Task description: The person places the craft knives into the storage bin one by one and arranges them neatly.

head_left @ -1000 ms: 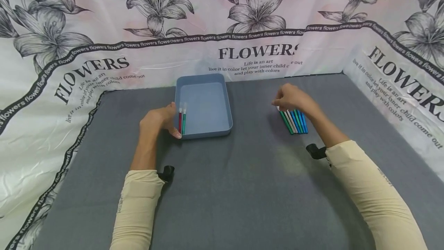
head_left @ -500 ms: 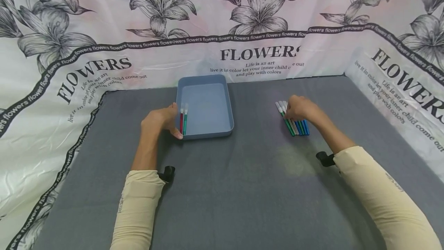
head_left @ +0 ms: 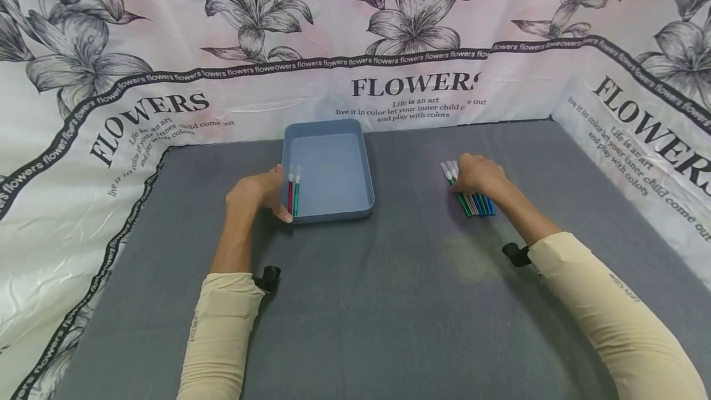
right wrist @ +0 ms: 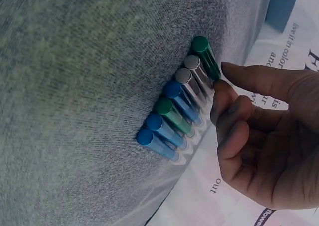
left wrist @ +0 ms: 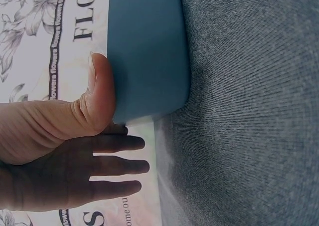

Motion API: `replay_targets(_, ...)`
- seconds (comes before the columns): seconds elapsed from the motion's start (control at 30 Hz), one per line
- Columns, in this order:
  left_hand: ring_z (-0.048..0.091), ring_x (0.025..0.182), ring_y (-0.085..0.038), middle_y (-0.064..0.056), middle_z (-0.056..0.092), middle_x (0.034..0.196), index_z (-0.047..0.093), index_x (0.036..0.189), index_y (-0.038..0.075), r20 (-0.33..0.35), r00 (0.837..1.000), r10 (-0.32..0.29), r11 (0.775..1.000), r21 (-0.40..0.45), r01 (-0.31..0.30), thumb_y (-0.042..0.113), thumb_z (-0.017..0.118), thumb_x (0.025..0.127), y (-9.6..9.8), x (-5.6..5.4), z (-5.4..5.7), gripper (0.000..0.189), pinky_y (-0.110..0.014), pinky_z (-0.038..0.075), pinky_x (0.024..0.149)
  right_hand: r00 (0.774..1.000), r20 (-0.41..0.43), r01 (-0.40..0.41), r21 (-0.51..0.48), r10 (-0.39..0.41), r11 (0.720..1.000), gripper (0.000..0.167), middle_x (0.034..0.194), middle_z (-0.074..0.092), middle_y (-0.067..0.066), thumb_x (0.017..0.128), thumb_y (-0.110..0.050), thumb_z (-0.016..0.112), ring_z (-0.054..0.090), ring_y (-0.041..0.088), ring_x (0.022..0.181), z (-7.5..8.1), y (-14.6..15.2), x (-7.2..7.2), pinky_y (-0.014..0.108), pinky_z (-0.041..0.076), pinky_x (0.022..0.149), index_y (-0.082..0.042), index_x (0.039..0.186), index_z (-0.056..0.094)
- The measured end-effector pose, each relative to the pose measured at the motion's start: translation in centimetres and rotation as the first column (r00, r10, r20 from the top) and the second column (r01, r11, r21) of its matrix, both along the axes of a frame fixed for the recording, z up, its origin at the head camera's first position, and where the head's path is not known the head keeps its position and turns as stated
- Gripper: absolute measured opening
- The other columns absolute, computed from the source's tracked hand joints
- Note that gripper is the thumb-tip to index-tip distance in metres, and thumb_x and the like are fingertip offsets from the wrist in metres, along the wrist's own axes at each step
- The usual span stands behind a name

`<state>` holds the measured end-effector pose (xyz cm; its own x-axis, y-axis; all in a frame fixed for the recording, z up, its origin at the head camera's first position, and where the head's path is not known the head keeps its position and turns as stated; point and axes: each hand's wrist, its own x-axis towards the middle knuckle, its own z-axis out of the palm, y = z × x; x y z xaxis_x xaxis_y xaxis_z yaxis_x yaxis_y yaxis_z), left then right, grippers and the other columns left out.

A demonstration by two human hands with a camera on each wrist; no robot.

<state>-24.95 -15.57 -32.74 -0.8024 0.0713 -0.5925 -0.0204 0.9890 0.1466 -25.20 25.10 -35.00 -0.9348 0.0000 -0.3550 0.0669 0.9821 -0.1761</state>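
Note:
My left hand (head_left: pixel 257 193) rests at the near left corner of a blue-grey tray (head_left: pixel 333 217). In the left wrist view its thumb (left wrist: pixel 102 86) presses the tray wall (left wrist: pixel 149 51), with the other fingers straight. A red felt-tip pen (head_left: pixel 290 195) and a green one (head_left: pixel 297 195) lie along the tray's left side. On the right, my right hand (head_left: pixel 476 174) reaches over a row of several felt-tip pens. Its thumb and index finger pinch the end green felt-tip pen (right wrist: pixel 204 51), in line with grey pens (right wrist: pixel 187 81) and blue pens (right wrist: pixel 154 141).
A dark grey cloth (head_left: pixel 378 313) covers the table. Behind the tray rises a white flower-printed sheet (head_left: pixel 411 91), which also hangs along both sides.
My right hand came down over the pens, first moving right and nearer, then slightly left to the end green felt-tip pen. My left hand stays at the tray.

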Motion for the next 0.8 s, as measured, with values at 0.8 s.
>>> replay_targets(0.8,0.005,0.164,-0.042,-0.019,-0.005,0.177,-0.01,0.166,0.002,0.004,1.0,0.006,1.0,-0.006,-0.006,0.036,0.089,0.083,-0.01,0.04,0.1,0.134,-0.066,0.021,0.129,0.998,-0.054,-0.006,-0.005,0.006,1.0,0.036,0.069,0.041,0.004,0.095,-0.023,0.071,0.041,0.019,0.064,-0.53,-0.57,0.16,0.034,0.035,0.059,-0.009,0.074,0.046)
